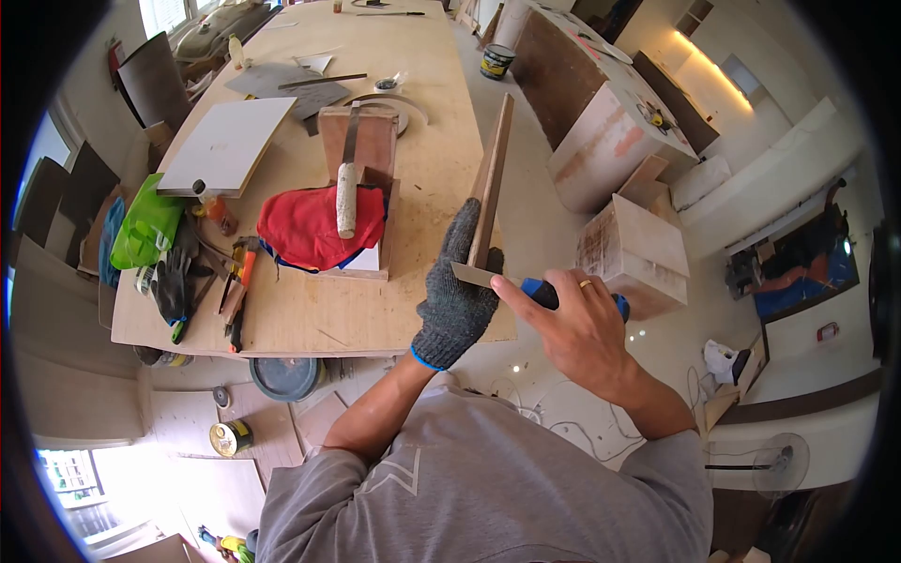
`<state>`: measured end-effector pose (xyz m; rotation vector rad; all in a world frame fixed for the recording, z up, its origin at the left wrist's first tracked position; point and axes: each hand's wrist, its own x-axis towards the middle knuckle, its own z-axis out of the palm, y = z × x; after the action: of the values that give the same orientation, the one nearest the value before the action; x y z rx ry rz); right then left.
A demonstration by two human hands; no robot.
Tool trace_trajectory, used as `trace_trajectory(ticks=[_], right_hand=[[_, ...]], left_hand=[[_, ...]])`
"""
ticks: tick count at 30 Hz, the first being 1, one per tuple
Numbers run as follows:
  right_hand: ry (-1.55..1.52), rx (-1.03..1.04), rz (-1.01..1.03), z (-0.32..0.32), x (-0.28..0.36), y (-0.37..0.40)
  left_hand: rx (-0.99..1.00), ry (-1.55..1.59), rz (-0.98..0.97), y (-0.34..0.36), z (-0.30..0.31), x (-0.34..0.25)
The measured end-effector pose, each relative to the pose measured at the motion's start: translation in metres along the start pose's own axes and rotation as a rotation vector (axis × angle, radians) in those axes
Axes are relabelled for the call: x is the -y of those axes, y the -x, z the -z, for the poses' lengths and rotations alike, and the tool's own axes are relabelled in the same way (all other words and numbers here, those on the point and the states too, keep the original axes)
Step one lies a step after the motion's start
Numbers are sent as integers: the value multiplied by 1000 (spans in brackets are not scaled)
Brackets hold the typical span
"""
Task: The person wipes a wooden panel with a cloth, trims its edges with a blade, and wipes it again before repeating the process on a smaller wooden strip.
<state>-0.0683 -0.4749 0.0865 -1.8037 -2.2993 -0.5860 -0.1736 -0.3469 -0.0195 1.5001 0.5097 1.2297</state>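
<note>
My left hand (453, 305), in a dark grey knit glove with a blue cuff, grips the near end of a long narrow wooden board (490, 178), which stands tilted up and away from me. My bare right hand (587, 338) is closed round the blue and black handle of a utility knife (542, 293). Its blade (474, 274) lies across the board's near end, beside the gloved fingers, and my right index finger presses along it. Left of my hands, a white-handled blade tool (346, 202) rests on a red cloth (305, 220) over a wooden box (361, 141).
The plywood worktable (422, 319) carries a white panel (230, 141), a green plastic bag (150, 225), dark gloves (172, 291), an orange-handled tool (248, 267) and a small bottle (218, 211). Right of it stand white cabinets (601, 155) and a wooden box unit (633, 253). Cables (587, 433) lie on the floor.
</note>
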Motion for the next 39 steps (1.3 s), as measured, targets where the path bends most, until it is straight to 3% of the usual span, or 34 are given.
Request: trace_trajectory(ticks=[24,39], right_hand=[[83,2,-22,2,8,1],[-164,94,-71,-1,9,-4]], left_hand=[[16,-30,-70,-1,3,0],[8,131,21,4,-4,1]])
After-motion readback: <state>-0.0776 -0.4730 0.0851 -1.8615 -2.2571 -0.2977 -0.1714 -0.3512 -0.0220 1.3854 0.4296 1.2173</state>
